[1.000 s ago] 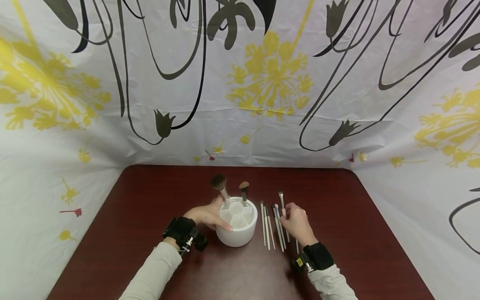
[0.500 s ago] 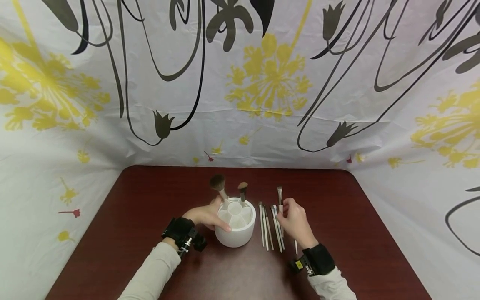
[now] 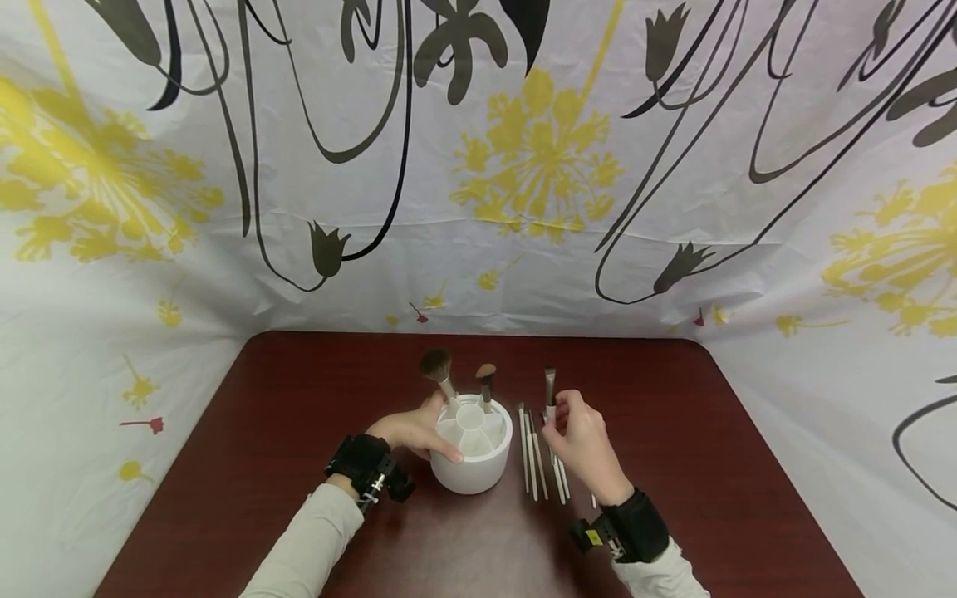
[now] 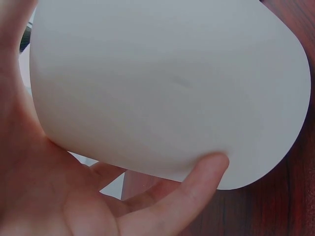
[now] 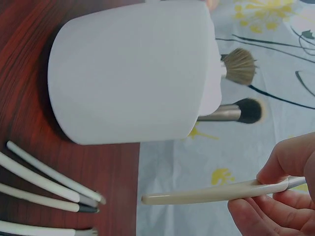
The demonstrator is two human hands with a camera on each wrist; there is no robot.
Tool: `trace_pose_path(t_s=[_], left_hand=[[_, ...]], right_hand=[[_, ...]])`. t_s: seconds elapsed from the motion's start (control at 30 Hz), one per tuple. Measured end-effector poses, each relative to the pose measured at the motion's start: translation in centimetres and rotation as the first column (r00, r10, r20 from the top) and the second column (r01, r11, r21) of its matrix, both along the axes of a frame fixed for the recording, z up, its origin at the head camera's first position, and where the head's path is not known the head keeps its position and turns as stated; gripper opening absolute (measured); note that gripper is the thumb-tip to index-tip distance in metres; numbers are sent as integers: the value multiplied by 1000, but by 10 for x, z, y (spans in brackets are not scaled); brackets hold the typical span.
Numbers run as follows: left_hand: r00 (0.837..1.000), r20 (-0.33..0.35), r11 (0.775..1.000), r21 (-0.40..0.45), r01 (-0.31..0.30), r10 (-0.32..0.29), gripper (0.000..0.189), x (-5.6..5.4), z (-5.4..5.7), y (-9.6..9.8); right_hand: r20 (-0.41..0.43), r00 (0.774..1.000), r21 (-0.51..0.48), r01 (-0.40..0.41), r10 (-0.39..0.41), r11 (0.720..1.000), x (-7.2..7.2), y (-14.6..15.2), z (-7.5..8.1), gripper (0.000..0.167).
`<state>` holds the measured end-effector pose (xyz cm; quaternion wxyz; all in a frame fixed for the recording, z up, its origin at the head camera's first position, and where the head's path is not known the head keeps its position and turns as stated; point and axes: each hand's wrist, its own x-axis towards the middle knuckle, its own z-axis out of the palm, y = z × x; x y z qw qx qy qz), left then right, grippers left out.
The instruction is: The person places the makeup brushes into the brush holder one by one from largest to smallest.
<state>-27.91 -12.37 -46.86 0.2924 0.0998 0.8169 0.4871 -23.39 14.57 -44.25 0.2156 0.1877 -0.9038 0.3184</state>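
Observation:
A white round makeup brush holder (image 3: 469,475) with divided compartments stands on the table. My left hand (image 3: 414,430) grips its left side, thumb near the front; in the left wrist view a finger (image 4: 204,172) presses its smooth wall. Two makeup brushes stand in it, a large fluffy one (image 3: 436,364) and a smaller one (image 3: 486,375). To the right of the holder, my right hand (image 3: 589,444) pinches another makeup brush (image 3: 550,385) near its ferrule, bristles up. The right wrist view shows its pale handle (image 5: 206,193) raised off the table, its tip apart from the holder.
Several slim makeup brushes (image 3: 532,461) lie side by side on the dark red table (image 3: 321,374), between the holder and my right hand. The end of another brush (image 3: 594,501) shows beneath the right wrist. A patterned cloth (image 3: 538,274) hangs behind the table.
My right hand has lifted the makeup brush from the row and carried it left, toward the holder. The left hand and the holder have stayed in place.

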Motion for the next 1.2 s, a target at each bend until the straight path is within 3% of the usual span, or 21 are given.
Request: trace_pose_path(t_s=[0.33,1.2], left_hand=[[1000,-3,1000,16,-12,12,112,0,-2,1],[999,-34,999,35,-7,8,112,2,0,0]], right_hand=[[-10,1000,-9,-21,21,1000,8,-6,5,28],[-124,986,-156,-127,108,980,4,-35,31,33]])
